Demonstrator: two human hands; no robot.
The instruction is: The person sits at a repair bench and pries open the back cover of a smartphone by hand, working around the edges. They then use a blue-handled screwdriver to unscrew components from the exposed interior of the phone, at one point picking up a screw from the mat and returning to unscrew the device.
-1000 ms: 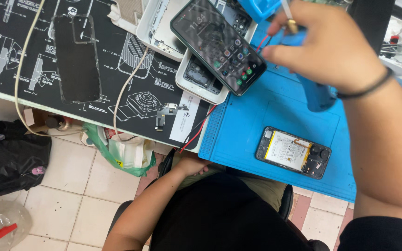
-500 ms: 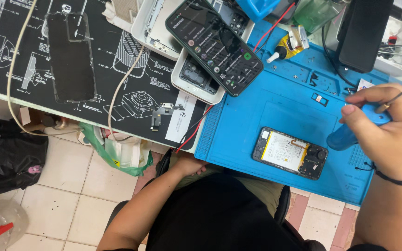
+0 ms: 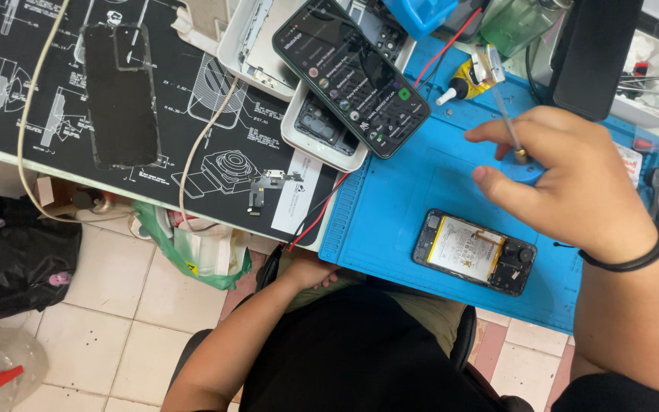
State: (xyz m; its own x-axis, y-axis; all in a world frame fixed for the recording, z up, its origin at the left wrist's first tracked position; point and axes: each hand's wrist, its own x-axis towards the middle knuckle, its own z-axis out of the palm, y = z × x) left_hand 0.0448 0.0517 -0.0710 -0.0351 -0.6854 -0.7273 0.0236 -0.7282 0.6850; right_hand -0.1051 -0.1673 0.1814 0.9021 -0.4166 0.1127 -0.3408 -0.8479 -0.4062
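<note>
My right hand (image 3: 566, 183) hovers over the blue work mat (image 3: 390, 198), fingers pinched on a thin metal tool (image 3: 508, 122) that sticks up and away from me. Just below the hand lies an opened phone (image 3: 473, 252), back cover off, with its battery and boards showing. My left hand (image 3: 310, 271) sits low at the near table edge by my lap, its fingers tucked under the mat and out of sight. It is nearest to a red wire (image 3: 310, 225) that hangs over the edge.
A phone with a lit screen (image 3: 352, 72) lies across white trays (image 3: 310, 141). On the black diagram mat (image 3: 40, 99) rest a dark phone back panel (image 3: 120, 91) and a white cable (image 3: 200, 152). A yellow glue bottle (image 3: 468, 80) and a black device (image 3: 593, 53) stand farther back. A green bag (image 3: 192, 255) hangs below.
My right hand came down from the lit phone at the back to the mat's right side, then moved left above the opened phone. The left hand stayed put.
</note>
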